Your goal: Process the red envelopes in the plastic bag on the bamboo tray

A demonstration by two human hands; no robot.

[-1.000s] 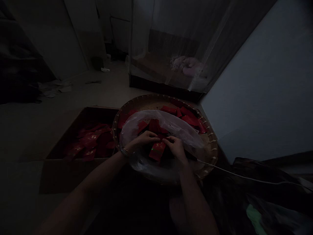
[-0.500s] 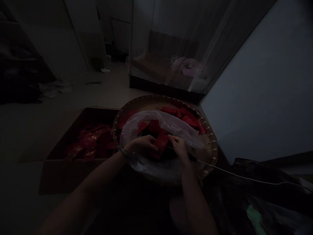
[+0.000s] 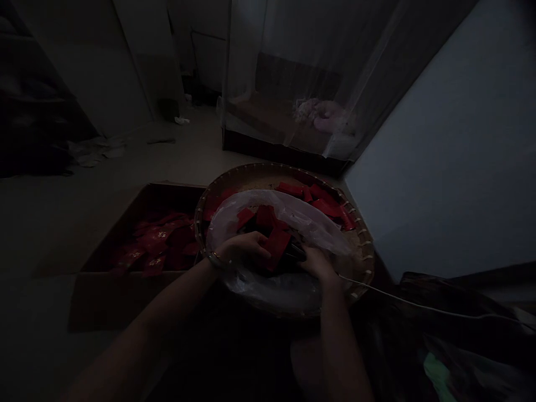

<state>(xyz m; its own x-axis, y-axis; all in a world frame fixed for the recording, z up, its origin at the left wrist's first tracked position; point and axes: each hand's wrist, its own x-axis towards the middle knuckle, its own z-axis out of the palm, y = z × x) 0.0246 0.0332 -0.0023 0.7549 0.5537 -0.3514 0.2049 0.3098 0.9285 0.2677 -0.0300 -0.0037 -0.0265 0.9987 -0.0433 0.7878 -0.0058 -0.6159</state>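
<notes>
The room is very dim. A round woven basket (image 3: 355, 223) holds a clear plastic bag (image 3: 310, 223) full of red envelopes. My left hand (image 3: 245, 248), with a bangle at the wrist, curls round one red envelope (image 3: 276, 244) inside the bag. My right hand (image 3: 317, 261) reaches into the bag beside it, fingers bent down among dark items; what they hold is hidden. More red envelopes (image 3: 322, 201) lie at the basket's far side.
A cardboard box (image 3: 104, 301) with several red envelopes (image 3: 153, 243) sits left of the basket. A white cable (image 3: 419, 306) runs rightward over dark fabric. A netted frame (image 3: 293, 111) with a pink soft toy (image 3: 322, 114) stands behind. A wall rises at right.
The envelope held by both hands a second ago is now in my left hand alone. My right hand has let go and dipped deeper into the bag, to the right.
</notes>
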